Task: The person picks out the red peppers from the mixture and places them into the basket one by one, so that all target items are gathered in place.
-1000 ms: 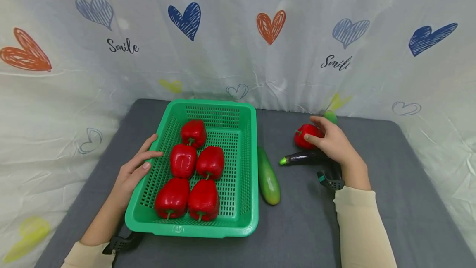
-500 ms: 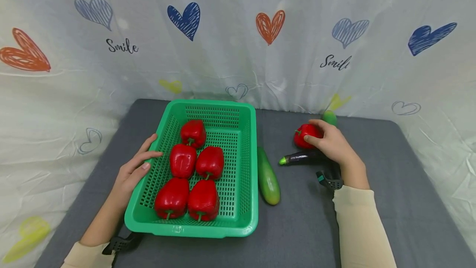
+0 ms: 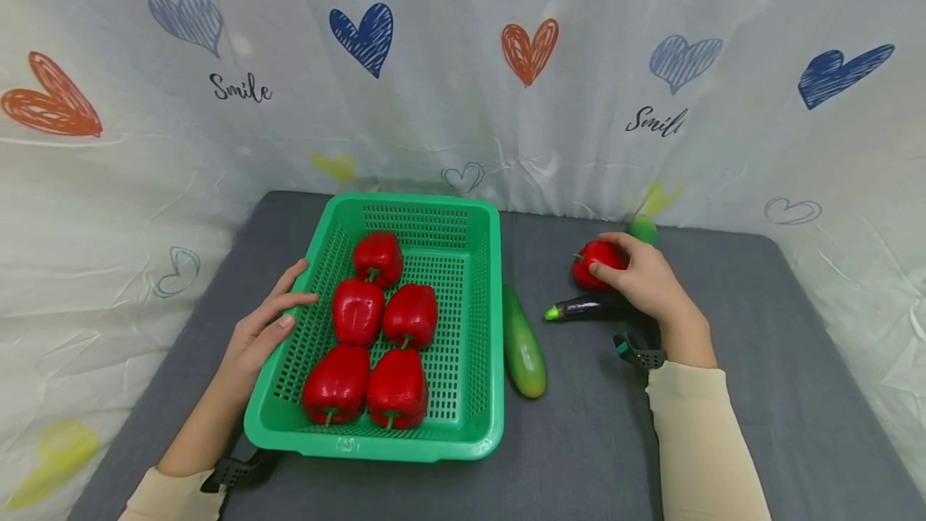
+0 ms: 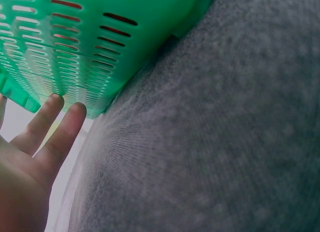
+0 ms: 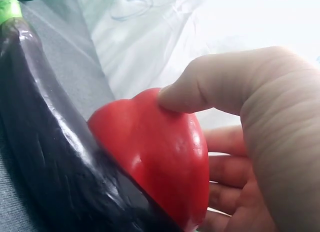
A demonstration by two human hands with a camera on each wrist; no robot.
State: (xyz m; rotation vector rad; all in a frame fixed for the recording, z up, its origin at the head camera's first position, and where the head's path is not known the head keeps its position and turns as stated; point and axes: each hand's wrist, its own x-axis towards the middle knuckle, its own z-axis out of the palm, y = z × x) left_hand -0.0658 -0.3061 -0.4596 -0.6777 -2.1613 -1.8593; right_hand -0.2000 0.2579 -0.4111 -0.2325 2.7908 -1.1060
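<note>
In the head view my right hand (image 3: pixel 651 280) grips a red bell pepper (image 3: pixel 595 265) at the right of the table, the thumb on its near side. The right wrist view shows the thumb pressed on the pepper (image 5: pixel 155 147) and fingers round its far side. Just in front of it lies a dark eggplant (image 3: pixel 584 309), partly under my right hand. My left hand (image 3: pixel 249 348) rests on the left rim of a green basket (image 3: pixel 376 446), fingers extended. In the left wrist view two fingertips are at the basket's outer wall (image 4: pixel 115 47). Several red bell peppers (image 3: pixel 357 312) lie inside.
A long green cucumber-like vegetable (image 3: pixel 524 348) lies along the basket's right side. Behind my right hand, another green vegetable (image 3: pixel 644 229) is mostly hidden. A white curtain (image 3: pixel 434 103) with printed hearts hangs behind the grey tabletop (image 3: pixel 579 441).
My right hand has settled slightly on the red bell pepper, its fingers a little lower and closer round it. The left hand and the basket keep their place.
</note>
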